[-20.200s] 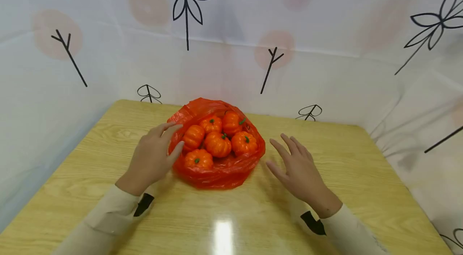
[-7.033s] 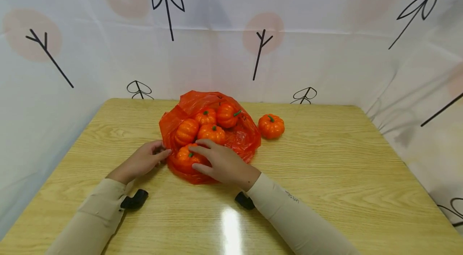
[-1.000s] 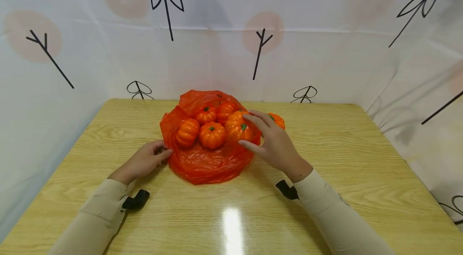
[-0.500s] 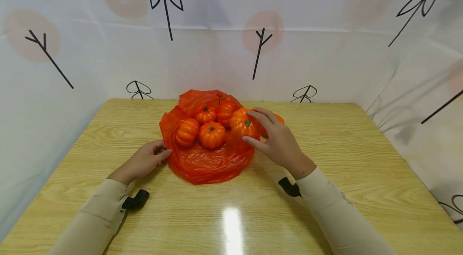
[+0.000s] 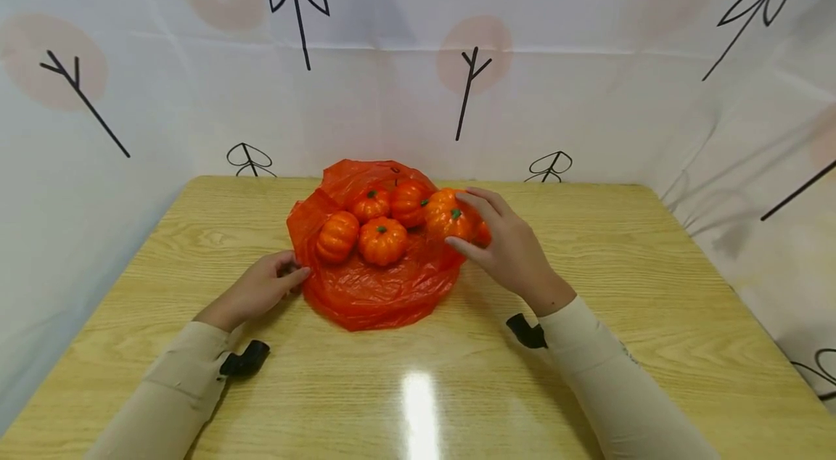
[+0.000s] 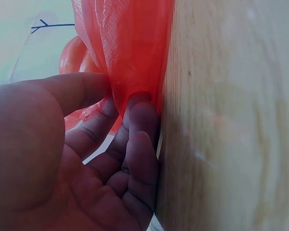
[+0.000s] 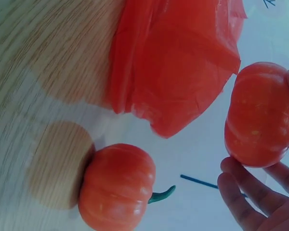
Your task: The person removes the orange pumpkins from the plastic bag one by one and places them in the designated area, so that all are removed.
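Aloft at the right-hand rim of a red plastic bag (image 5: 375, 297), an orange pumpkin (image 5: 447, 218) sits in a person's right hand (image 5: 512, 249), thumb and fingers clamped about its sides. The left hand (image 5: 257, 289) pinches the bag's left edge between thumb and fingers, low against the wooden bench (image 5: 320, 391). Four more pumpkins (image 5: 382, 242) rest inside the bag, and the right wrist view shows a loose pumpkin (image 7: 118, 190) on the bench beside it. The glossy, ribbed skin suggests a light, stiff imitation, likely a little slick but hard to bruise; a grip across the widest ribs looks surest, with the thin stem best left alone. The crinkled bag appears flimsy, apt to shift if its edge goes unheld.
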A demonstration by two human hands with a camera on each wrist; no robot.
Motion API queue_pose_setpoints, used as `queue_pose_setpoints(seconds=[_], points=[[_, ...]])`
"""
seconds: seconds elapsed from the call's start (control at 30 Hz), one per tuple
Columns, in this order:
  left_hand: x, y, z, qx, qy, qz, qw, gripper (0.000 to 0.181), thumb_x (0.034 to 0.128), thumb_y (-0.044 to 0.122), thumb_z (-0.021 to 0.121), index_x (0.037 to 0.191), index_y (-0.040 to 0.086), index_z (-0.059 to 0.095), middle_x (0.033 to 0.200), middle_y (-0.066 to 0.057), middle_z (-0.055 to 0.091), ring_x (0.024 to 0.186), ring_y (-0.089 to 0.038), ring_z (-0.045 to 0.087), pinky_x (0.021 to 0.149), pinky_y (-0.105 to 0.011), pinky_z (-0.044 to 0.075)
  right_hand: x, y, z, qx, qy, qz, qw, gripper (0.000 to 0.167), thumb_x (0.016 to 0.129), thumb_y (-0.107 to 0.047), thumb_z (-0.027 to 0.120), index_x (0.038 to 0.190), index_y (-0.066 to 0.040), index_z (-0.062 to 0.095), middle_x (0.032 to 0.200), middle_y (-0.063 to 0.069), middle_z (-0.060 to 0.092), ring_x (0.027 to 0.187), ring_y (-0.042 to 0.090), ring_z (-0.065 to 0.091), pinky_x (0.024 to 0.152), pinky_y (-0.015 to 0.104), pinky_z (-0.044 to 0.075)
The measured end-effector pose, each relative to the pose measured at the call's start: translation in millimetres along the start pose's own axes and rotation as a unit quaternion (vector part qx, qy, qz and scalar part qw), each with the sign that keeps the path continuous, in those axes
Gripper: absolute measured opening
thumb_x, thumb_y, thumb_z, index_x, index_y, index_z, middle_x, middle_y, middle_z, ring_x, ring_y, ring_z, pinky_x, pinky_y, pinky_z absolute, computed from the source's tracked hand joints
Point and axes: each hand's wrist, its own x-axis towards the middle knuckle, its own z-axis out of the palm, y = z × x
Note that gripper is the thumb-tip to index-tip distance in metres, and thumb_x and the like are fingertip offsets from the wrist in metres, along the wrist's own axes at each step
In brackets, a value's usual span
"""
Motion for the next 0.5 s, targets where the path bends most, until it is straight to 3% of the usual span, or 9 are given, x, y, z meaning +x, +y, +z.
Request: queue_pose_setpoints(seconds=[0.5], points=[[0.5,-1.2,0.5,0.006,0.003,0.004,1.0,0.023,0.1025,0.029,0.058,0.097,0.007,0.061,0.084,-0.007,0.059,0.078,-0.02,0.053,0.07,-0.027,0.045,0.5,10.2,-0.3,-0.006,-0.003,0.041,0.9991,0.067,0.086,-0.035,0.079,0.142,-0.012,0.051,0.146,0.014,0.049,0.122,0.036,0.059,0.096,0.054,0.052]])
